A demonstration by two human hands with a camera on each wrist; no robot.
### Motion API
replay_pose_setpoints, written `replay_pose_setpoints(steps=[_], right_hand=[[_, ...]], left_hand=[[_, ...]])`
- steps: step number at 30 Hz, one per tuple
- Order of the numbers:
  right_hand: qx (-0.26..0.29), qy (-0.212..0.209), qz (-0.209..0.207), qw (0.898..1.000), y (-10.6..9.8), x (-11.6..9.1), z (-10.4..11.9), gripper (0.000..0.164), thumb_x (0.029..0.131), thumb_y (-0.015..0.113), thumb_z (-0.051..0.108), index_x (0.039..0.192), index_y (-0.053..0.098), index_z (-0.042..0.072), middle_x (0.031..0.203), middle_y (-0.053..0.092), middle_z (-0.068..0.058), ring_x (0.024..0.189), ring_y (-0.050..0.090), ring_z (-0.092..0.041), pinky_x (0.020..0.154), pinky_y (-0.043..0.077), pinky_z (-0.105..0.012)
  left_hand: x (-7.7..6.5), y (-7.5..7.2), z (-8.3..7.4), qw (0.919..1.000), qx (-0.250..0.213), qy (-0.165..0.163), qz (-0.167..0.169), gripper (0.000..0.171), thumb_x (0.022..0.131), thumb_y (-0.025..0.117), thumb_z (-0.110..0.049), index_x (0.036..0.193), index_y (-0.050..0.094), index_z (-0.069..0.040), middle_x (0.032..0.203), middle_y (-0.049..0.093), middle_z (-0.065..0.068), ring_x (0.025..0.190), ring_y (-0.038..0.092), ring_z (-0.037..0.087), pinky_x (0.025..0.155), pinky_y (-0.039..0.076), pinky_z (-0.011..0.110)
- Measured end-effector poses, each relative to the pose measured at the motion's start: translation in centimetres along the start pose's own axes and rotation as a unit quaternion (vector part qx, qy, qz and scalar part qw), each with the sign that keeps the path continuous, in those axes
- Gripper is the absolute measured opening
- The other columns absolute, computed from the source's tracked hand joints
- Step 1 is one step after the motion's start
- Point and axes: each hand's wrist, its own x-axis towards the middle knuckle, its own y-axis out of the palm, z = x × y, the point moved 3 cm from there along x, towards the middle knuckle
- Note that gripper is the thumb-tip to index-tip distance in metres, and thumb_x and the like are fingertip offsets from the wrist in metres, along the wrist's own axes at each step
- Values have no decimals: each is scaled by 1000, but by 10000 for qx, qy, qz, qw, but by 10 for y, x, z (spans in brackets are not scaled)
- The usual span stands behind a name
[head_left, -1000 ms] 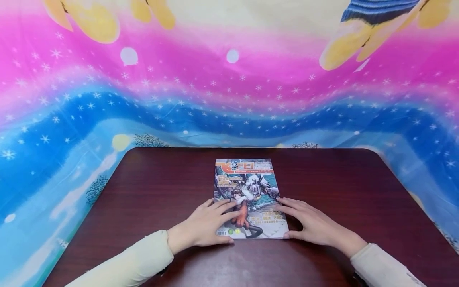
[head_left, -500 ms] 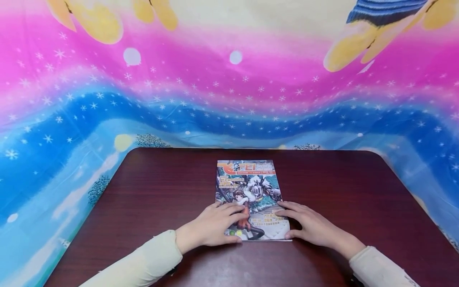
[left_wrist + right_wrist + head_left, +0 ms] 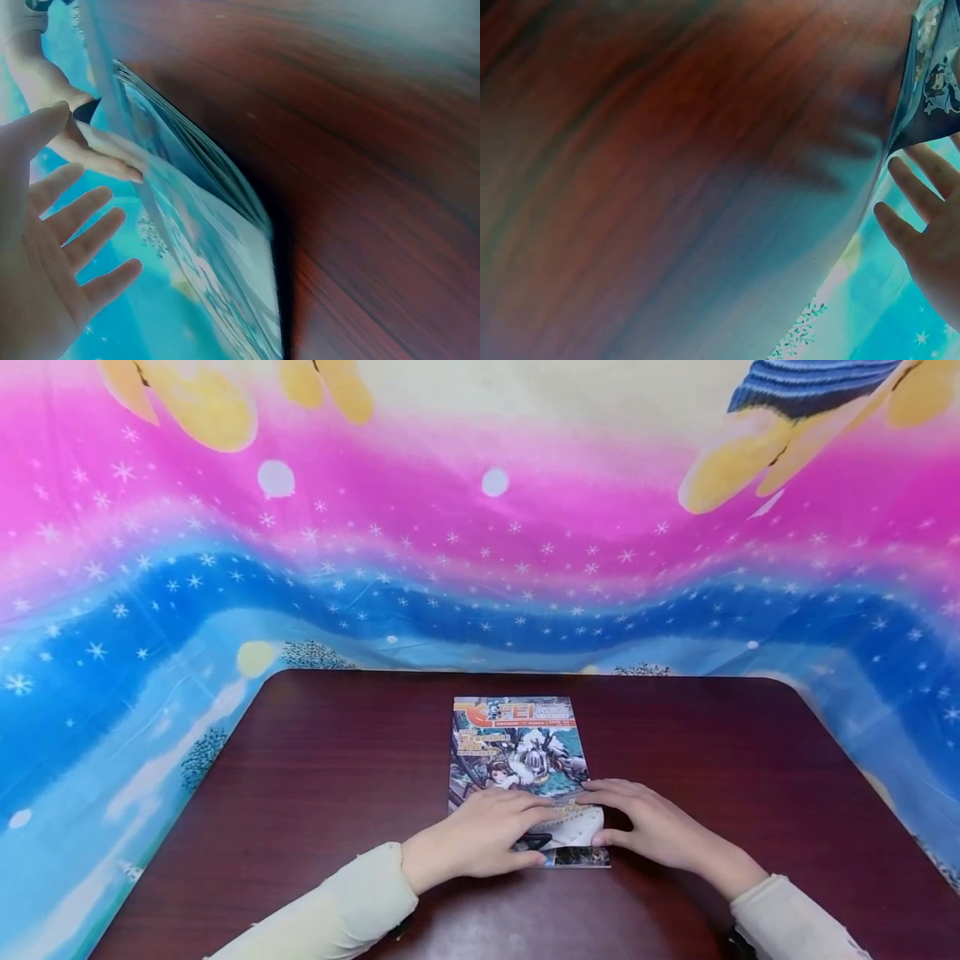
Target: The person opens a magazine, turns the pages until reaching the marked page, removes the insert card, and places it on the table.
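Note:
A magazine (image 3: 517, 743) with an illustrated cover lies on the table, its lower right cover corner lifted and curled back over the inner pages (image 3: 581, 857). At that raised corner my right hand (image 3: 652, 827) pinches the cover between thumb and fingers. My left hand (image 3: 483, 835) spreads over the lower left of the cover, its fingers fairly straight. From the left wrist, the cover (image 3: 202, 247) stands bowed away from the page stack (image 3: 187, 142). In the right wrist view the right fingers (image 3: 915, 184) are at the edge of the magazine (image 3: 939, 86).
A dark reddish-brown wooden table (image 3: 337, 752) with rounded far corners carries the magazine. Behind it hangs a pink and blue cloth (image 3: 420, 543) printed with snowflakes, reaching down past the table's sides.
My left hand has slid right across the cover's lower part. The cover's lower right corner has risen in my right hand, baring inner pages; the right hand stays nearly in place.

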Motion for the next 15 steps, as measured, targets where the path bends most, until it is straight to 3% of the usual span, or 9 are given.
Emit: replay_pose_setpoints(steps=[10, 15], right_hand=[[102, 117, -408, 9990, -5, 3, 1, 52, 88, 64, 55, 131, 64, 25, 138, 57, -2, 132, 47, -31, 103, 40, -58], [4, 23, -795, 9968, -12, 3, 4, 51, 88, 68, 51, 129, 66, 21, 138, 58, -5, 134, 45, -31, 104, 37, -59]], left_hand=[[23, 0, -13, 9971, 78, 222, -718, 52, 94, 68, -39, 140, 56, -20, 138, 58, -6, 121, 58, 11, 100, 46, 28], [28, -2, -15, 9964, 108, 296, -790, 45, 95, 69, -24, 138, 58, -15, 136, 60, -3, 117, 61, 12, 94, 50, 27]])
